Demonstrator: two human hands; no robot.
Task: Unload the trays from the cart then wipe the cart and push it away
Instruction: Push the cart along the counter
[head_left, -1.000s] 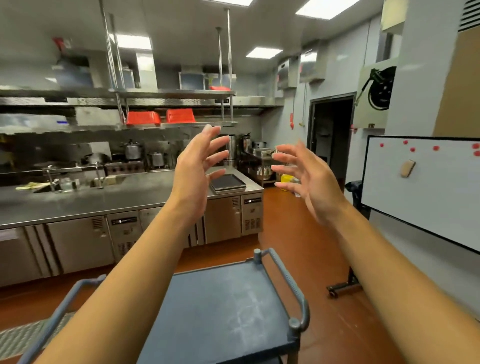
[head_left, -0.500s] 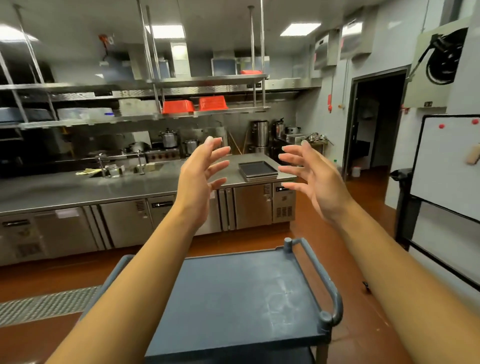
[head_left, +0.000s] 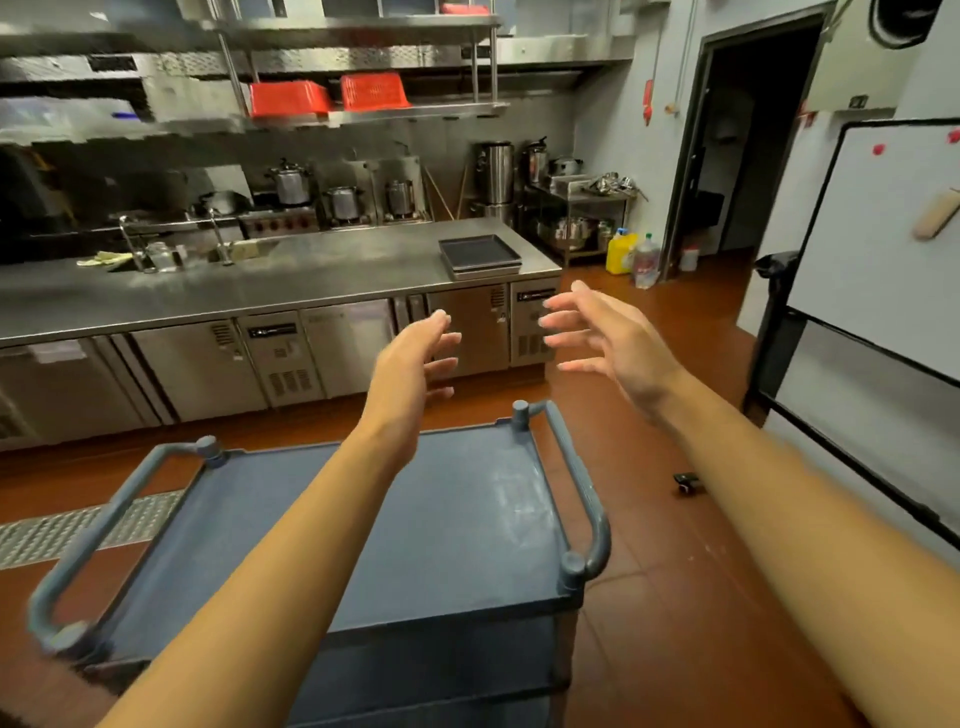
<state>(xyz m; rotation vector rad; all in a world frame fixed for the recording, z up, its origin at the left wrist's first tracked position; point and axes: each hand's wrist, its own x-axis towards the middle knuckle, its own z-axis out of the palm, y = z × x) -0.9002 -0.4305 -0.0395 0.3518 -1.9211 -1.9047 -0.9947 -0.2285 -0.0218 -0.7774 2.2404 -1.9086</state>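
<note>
Below the fingers (head_left: 441, 338), a cart (head_left: 467, 519) of matt grey-blue plastic, top scuffed with pale chalky marks near the right-hand rail; handles of the same dull plastic. Beyond the fingertips, a counter (head_left: 311, 275) of brushed stainless steel, softly reflective, with cabinet fronts of like metal. Stacked on it past the fingers, trays (head_left: 479, 255), dark and matt, material unclear. Higher up, shiny steel pots (head_left: 291, 184) and red plastic baskets (head_left: 332, 96) of open mesh on metal shelving. Under everything, reddish-brown floor tiles (head_left: 649, 571), smooth with slight sheen. Right of the fingers, a glossy whiteboard (head_left: 883, 234) in a black frame.
</note>
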